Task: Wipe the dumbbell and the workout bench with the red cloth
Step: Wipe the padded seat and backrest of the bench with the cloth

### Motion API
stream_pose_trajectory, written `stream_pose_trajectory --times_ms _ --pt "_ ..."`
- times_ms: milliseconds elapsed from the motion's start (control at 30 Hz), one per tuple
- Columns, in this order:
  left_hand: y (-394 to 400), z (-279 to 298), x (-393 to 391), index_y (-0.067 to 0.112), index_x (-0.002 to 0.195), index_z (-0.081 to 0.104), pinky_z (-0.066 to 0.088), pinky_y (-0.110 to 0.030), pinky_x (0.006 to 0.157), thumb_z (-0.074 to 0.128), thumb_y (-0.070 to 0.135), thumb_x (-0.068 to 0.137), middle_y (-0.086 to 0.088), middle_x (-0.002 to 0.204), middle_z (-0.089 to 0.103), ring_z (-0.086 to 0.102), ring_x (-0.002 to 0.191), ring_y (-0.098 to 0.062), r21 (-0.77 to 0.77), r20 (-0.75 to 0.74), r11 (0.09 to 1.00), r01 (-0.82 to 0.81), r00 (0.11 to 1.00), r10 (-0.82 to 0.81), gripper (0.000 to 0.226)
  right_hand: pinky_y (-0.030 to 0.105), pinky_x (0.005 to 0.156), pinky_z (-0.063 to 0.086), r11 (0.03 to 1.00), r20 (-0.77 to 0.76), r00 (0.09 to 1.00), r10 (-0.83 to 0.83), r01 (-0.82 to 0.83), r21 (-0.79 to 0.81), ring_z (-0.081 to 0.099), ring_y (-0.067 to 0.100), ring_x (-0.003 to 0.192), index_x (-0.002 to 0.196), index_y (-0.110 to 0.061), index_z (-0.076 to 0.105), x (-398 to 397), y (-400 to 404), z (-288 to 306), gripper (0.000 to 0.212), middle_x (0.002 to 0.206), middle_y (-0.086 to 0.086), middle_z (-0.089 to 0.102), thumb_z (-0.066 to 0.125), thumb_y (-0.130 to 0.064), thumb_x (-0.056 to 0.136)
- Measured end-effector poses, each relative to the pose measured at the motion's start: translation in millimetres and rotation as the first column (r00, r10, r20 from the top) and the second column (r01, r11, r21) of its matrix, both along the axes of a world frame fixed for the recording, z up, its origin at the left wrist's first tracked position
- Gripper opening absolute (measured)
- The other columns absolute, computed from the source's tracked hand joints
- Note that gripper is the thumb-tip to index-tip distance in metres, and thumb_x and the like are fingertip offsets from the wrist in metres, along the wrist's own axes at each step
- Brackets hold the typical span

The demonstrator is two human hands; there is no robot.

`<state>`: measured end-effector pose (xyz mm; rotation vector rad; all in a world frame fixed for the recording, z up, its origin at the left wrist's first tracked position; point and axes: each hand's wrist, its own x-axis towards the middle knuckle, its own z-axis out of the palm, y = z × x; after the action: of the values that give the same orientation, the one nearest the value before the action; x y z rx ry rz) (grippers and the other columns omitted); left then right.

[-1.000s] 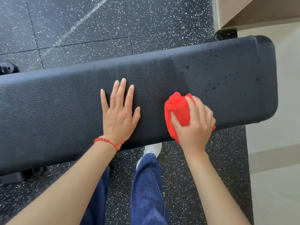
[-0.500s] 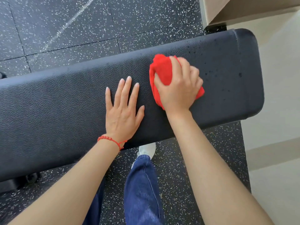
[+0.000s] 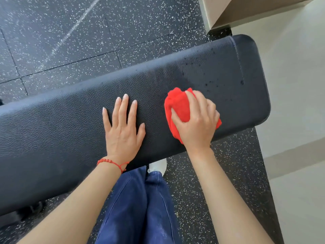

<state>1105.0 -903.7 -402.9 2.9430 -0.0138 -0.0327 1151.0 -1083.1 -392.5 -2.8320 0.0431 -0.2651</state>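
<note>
The black padded workout bench (image 3: 61, 131) runs across the view from lower left to upper right. My right hand (image 3: 197, 124) grips the bunched red cloth (image 3: 177, 110) and presses it on the pad near the front edge, towards the right end. Dark wet specks dot the pad beyond the cloth. My left hand (image 3: 123, 127) lies flat on the pad with straight, spread fingers, a red bead bracelet on its wrist. No dumbbell is in view.
Black speckled rubber floor tiles (image 3: 88, 41) surround the bench. A pale floor (image 3: 295, 103) starts just past the bench's right end, with a beige block (image 3: 246, 11) at the top right. My blue-jeaned legs (image 3: 140, 208) and a white shoe (image 3: 158, 166) stand against the bench's front edge.
My right hand has pulled the red cloth back from the pad's far side towards its front edge and slightly right. My left hand has stayed flat in place.
</note>
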Motion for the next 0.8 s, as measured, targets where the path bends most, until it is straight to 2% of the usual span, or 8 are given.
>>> stream_pose_trajectory --times_ms 133,333,500,667,800 --pt "-6 4 5 0.003 0.138 0.037 0.008 -0.058 0.109 0.042 0.030 0.089 -0.018 0.147 0.032 0.022 0.137 -0.033 -0.025 -0.005 1.000 -0.012 1.000 0.012 0.055 0.039 0.081 0.041 0.999 -0.014 0.999 -0.047 0.046 -0.024 0.053 0.025 0.100 0.116 -0.016 0.061 -34 -22 -1 0.046 0.122 0.001 0.061 0.064 -0.042 0.079" --pt "-36 10 37 0.004 0.139 0.039 0.009 -0.056 0.110 0.043 0.030 0.089 -0.017 0.148 0.032 0.022 0.138 -0.031 -0.099 0.038 0.978 0.181 0.983 -0.178 0.056 0.038 0.079 0.040 0.992 0.019 0.994 -0.112 0.113 -0.057 0.050 0.022 0.098 0.112 -0.017 0.064 -30 -16 0 0.044 0.118 -0.001 0.063 0.066 -0.043 0.077" --pt "-49 -1 51 0.005 0.140 0.037 0.009 -0.055 0.110 0.040 0.032 0.089 -0.017 0.149 0.031 0.021 0.138 -0.029 -0.077 -0.017 0.980 0.182 0.983 -0.184 0.058 0.038 0.078 0.040 0.989 0.050 0.989 -0.137 0.140 -0.046 0.054 0.025 0.097 0.113 -0.020 0.064 29 -8 1 0.046 0.116 -0.002 0.063 0.065 -0.047 0.075" --pt "-48 -2 50 0.007 0.141 0.037 0.009 -0.054 0.111 0.039 0.035 0.090 -0.015 0.149 0.031 0.022 0.138 -0.029 -0.033 -0.022 0.981 0.190 0.981 -0.191 0.058 0.039 0.074 0.042 0.996 0.048 0.996 -0.081 0.082 -0.023 0.059 0.028 0.093 0.110 -0.022 0.065 114 -3 0 0.049 0.112 -0.003 0.065 0.062 -0.050 0.071" --pt "-49 -2 50 0.007 0.141 0.037 0.011 -0.054 0.111 0.041 0.034 0.090 -0.015 0.149 0.031 0.023 0.138 -0.029 -0.019 -0.030 0.985 0.174 0.984 -0.175 0.058 0.039 0.074 0.042 0.999 0.054 0.998 -0.043 0.044 -0.006 0.058 0.028 0.093 0.113 -0.021 0.064 121 -8 -2 0.049 0.114 -0.002 0.064 0.062 -0.051 0.073"
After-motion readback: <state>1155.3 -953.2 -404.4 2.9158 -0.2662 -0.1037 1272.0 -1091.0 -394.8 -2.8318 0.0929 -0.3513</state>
